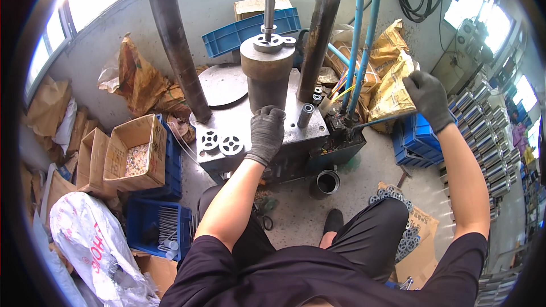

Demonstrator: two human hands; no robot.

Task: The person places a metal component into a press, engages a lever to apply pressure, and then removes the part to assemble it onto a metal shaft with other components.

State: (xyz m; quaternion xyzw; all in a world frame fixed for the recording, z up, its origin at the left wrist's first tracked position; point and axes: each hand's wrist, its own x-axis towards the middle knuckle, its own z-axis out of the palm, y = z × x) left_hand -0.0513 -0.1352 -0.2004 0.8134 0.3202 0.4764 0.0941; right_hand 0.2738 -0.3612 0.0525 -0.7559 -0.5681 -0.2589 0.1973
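Note:
My left hand (pixel 266 133), in a dark grey glove, is closed at the foot of a thick metal cylinder (pixel 267 77) on the press table (pixel 290 128). A pale rim shows by its fingertips; what it holds is mostly hidden. A spoked metal disc (pixel 268 44) lies on top of the cylinder, with an upright rod (pixel 271 1) above it. Two spoked discs, one of them the nearer disc (pixel 231 144), lie left of my left hand. Over at the right, my gloved right hand (pixel 429 101) is closed at the end of a long lever (pixel 387 119). Its fingers partly hide the grip.
Dark press columns (pixel 177 45) and blue hoses (pixel 364 40) rise around the table. Small dark cylinders (pixel 306 115) stand at its right edge. Cartons (pixel 136 153) and a blue crate of rods (pixel 156 222) are at left. A metal pot (pixel 326 184) sits on the floor.

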